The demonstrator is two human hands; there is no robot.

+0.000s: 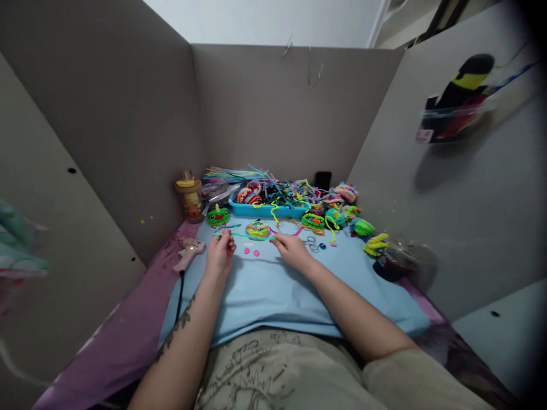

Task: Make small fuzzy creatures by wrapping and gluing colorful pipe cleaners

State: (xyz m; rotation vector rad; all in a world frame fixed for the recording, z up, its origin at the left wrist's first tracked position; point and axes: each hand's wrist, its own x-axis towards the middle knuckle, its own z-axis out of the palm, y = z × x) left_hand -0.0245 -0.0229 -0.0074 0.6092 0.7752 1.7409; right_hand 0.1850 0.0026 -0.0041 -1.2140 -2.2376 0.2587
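My left hand [221, 251] rests on a light blue cloth [265, 290], fingers curled in a pinch on the end of a thin teal pipe cleaner [233, 232]. My right hand [291, 248] lies to its right, fingers bent and pressed together near the other end of that strand. Just beyond both hands sits a small yellow and pink pipe-cleaner figure [257, 229]. Two pink round pieces [251, 250] lie on the cloth between my hands.
A blue tray [265, 209] heaped with coloured pipe cleaners stands at the back. A green figure [218, 216], a yellow-lidded cup [189, 196], a pink glue gun [188, 253], more finished figures [337, 213] and a round dark container [405, 263] surround it. Grey partition walls [273, 108] enclose the desk.
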